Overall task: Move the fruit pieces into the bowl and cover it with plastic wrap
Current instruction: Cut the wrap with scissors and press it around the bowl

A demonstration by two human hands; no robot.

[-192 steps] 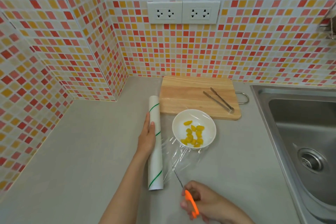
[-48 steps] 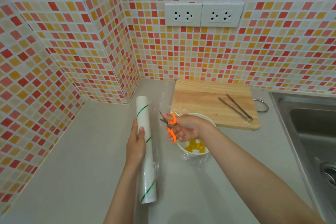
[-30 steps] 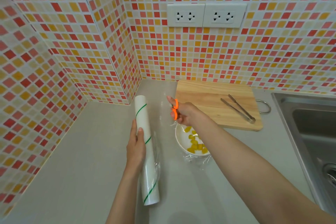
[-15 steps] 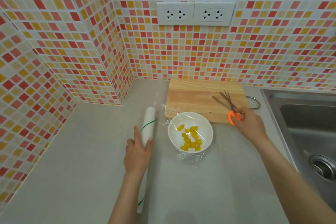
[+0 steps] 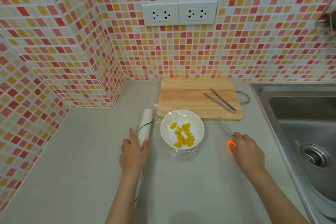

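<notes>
A white bowl (image 5: 167, 137) stands on the grey counter with several yellow fruit pieces (image 5: 182, 135) inside. A loose sheet of plastic wrap (image 5: 183, 153) lies over and around the bowl. The plastic wrap roll (image 5: 145, 126), white with a green stripe, lies left of the bowl, and my left hand (image 5: 133, 152) grips it. Right of the bowl my right hand (image 5: 247, 151) holds orange-handled scissors (image 5: 229, 141) low at the counter, blades pointing away toward the board.
A wooden cutting board (image 5: 190, 96) lies behind the bowl with metal tongs (image 5: 220, 101) on it. A steel sink (image 5: 300, 132) fills the right side. Tiled walls close the back and left, with two sockets (image 5: 179, 13) above.
My right hand has carried the scissors from the roll, across the bowl, down to the counter right of it. The wrap sheet now lies separate over the bowl. My left hand stays on the roll.
</notes>
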